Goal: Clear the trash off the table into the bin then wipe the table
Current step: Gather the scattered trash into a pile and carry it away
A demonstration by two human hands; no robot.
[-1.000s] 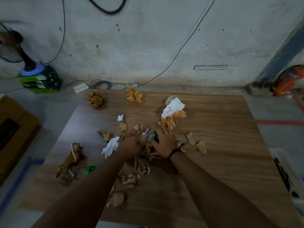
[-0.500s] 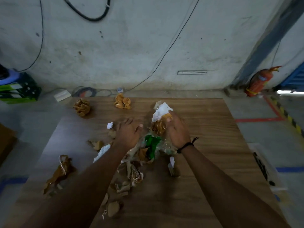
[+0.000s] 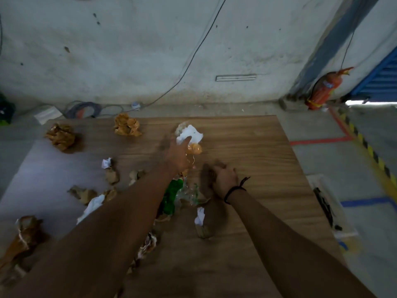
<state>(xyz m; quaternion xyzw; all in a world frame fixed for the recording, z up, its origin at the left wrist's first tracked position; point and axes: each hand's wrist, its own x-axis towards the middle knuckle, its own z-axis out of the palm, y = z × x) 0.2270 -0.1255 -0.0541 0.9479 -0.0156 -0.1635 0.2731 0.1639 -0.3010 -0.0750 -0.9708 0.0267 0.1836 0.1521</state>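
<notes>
Head view: both hands on the littered table (image 3: 257,147), no bin in sight
Left hand (image 3: 176,157), fingers stretched and blurred, touches the white paper wad (image 3: 191,134) near the far edge; a hasty sweep could knock it and the orange wad (image 3: 195,149) over. Right hand (image 3: 224,177) is curled; what it pinches, I cannot tell. A floor tray (image 3: 350,232) off the right edge holds dark objects

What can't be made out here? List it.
Head view only.
- left hand: motion blur; grip on the white paper unclear.
- right hand: fingers curled under, hiding any contents.
- green wrapper: partly covered by the left forearm.
- bin: not identifiable in frame.
</notes>
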